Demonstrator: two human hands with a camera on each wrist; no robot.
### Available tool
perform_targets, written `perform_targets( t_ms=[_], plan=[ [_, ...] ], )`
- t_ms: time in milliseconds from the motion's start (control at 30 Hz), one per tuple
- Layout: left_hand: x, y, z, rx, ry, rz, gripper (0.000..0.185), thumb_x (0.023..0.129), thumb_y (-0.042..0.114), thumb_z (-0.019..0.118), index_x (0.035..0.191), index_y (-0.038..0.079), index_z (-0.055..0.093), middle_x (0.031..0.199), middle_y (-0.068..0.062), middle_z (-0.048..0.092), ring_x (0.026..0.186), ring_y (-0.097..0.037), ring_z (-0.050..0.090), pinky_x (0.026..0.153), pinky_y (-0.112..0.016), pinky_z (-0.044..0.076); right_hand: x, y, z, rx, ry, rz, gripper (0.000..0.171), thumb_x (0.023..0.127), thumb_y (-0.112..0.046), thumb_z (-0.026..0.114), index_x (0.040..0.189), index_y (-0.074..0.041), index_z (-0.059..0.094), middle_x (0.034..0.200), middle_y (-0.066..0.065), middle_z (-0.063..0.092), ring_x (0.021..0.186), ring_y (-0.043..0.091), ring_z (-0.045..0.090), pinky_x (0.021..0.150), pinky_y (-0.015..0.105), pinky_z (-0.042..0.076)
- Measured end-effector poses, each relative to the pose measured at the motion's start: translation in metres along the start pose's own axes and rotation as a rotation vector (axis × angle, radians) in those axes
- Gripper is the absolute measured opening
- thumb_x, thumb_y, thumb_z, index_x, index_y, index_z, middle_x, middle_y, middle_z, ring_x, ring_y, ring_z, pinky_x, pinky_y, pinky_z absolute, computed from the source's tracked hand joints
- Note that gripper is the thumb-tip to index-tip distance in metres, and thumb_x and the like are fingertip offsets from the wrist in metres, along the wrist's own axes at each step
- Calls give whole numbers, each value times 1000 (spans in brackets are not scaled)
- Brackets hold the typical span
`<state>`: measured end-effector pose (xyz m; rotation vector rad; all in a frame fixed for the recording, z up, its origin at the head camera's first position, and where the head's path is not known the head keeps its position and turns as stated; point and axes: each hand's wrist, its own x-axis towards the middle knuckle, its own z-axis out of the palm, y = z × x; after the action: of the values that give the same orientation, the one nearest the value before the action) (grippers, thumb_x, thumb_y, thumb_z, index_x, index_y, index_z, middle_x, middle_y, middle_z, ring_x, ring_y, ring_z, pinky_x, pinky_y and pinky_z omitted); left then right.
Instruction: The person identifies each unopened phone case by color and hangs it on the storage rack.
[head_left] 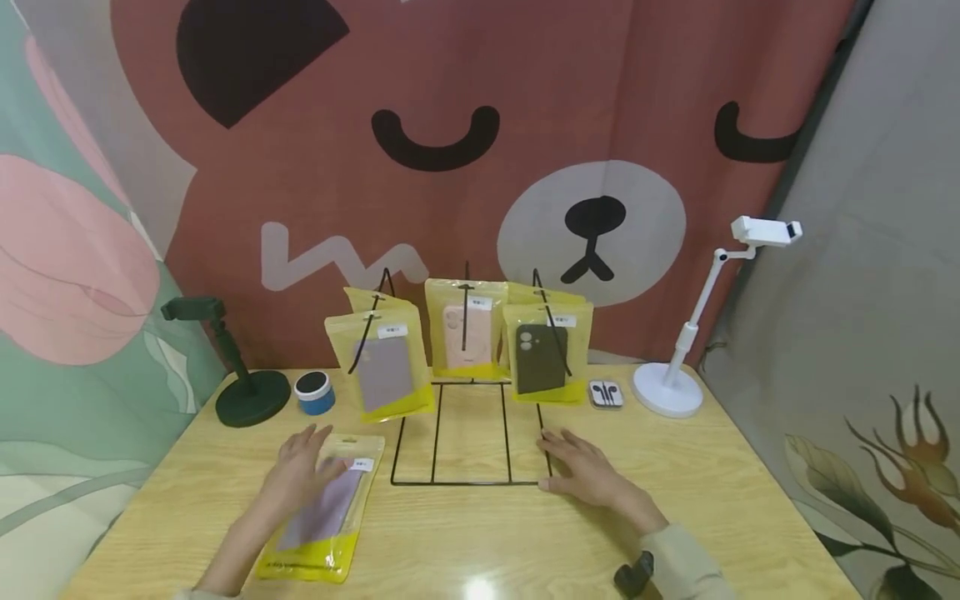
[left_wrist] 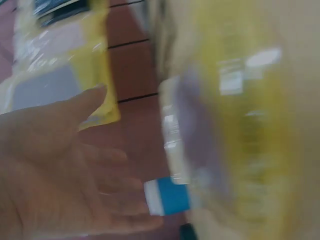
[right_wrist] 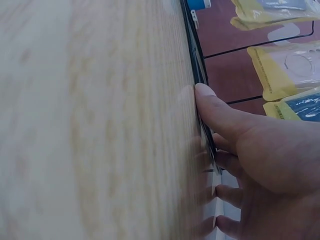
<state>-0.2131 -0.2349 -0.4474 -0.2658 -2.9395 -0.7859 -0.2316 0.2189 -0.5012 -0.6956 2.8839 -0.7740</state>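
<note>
Left hand (head_left: pixel 300 475): fingers straight and spread wide, lying flat on the flat pouch, gripping nothing.
Flat pouch (head_left: pixel 324 518): yellow-edged clear pouch with a mauve phone case inside, lying on the table (head_left: pixel 480 542) in front of the wire rack, to its left; blurred in the left wrist view.
Right hand (head_left: pixel 585 471): fingers relaxed and extended, palm down on the table, fingertips touching the rack's right base wire.
Wire rack (head_left: pixel 468 442): black wire frame, base flat on the table, between the two hands.
Hanging pouches: mauve case (head_left: pixel 382 367), pink case (head_left: pixel 465 333), dark green case (head_left: pixel 543 354).
Left edge: black stand (head_left: pixel 240 375), blue round tin (head_left: pixel 314 392).
Right edge: earphone case (head_left: pixel 605 393), white stand (head_left: pixel 690 350).
</note>
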Motion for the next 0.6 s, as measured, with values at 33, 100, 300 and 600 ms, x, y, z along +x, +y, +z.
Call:
perform_targets(
  t_ms=[33, 100, 300, 600],
  plan=[
    [-6, -2, 5, 56, -58, -32, 74, 89, 37, 67, 139, -11, 40, 142, -40, 30, 127, -63, 26, 91, -78, 29, 0, 0, -1, 2, 3, -2, 67, 88, -43, 67, 142, -7, 47, 153, 15, 34, 140, 48, 21, 107, 69, 15],
    [-15, -5, 14, 134, -151, -80, 89, 86, 48, 68, 141, -13, 34, 144, -41, 25, 128, -64, 22, 88, -80, 29, 0, 0, -1, 0, 10, -14, 67, 88, -42, 67, 142, -6, 47, 152, 16, 34, 139, 48, 21, 106, 70, 16],
    [-29, -9, 26, 211, -216, -135, 105, 78, 60, 69, 139, -17, 33, 142, -43, 26, 123, -62, 33, 84, -78, 35, -1, 0, -1, 6, 4, -7, 67, 88, -42, 67, 142, -7, 48, 152, 16, 34, 139, 48, 21, 107, 70, 15],
    [-28, -18, 15, 208, -144, -212, 101, 68, 41, 85, 134, -19, 37, 109, -34, 52, 95, -44, 51, 66, -59, 50, 0, -1, -1, -3, -3, -5, 68, 88, -44, 66, 141, -5, 48, 152, 16, 34, 139, 49, 22, 106, 70, 16]
  ],
)
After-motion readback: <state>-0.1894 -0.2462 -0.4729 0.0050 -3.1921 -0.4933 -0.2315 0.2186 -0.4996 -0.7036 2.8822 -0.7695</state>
